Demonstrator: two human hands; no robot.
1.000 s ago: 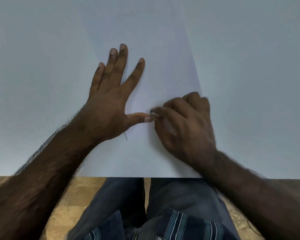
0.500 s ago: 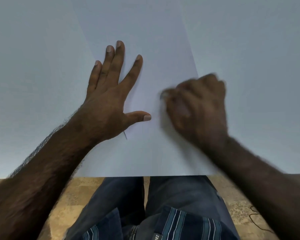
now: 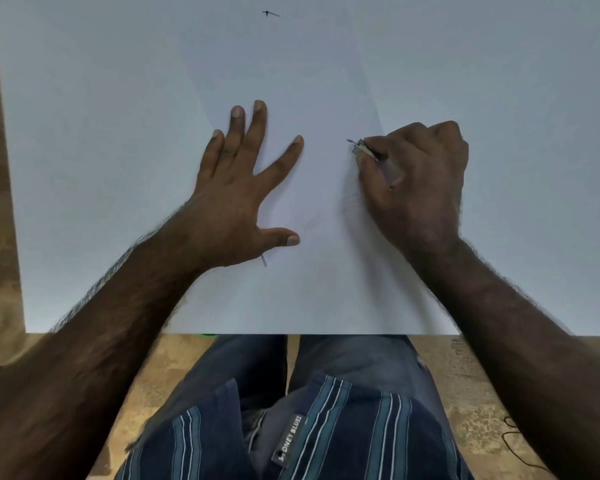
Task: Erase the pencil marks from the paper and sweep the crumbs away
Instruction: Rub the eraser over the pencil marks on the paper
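A pale grey-white tabletop (image 3: 84, 168) fills most of the view, with a mottled brown floor (image 3: 0, 237) showing past its left edge and below its near edge. A white sheet of paper (image 3: 291, 81) lies on the tabletop, its bottom edge flush with the near edge, running away toward the far edge. The left hand (image 3: 236, 199) lies flat on the paper's left side, fingers spread and thumb stuck out to the right, pressing the sheet down. The right hand (image 3: 416, 178) sits at the paper's right edge, fingers curled into a tight pinch on a small grey eraser (image 3: 362, 148), whose tip pokes out to the left and touches the sheet. Faint pencil marks (image 3: 352, 202) show just beside that hand, between the two thumbs. A short grey stroke (image 3: 264, 260) peeks out below the left palm. Near the far edge sits a small dark mark (image 3: 270, 13). The person's dark trousers (image 3: 343, 368) and striped shirt (image 3: 343, 434) show below the near edge.
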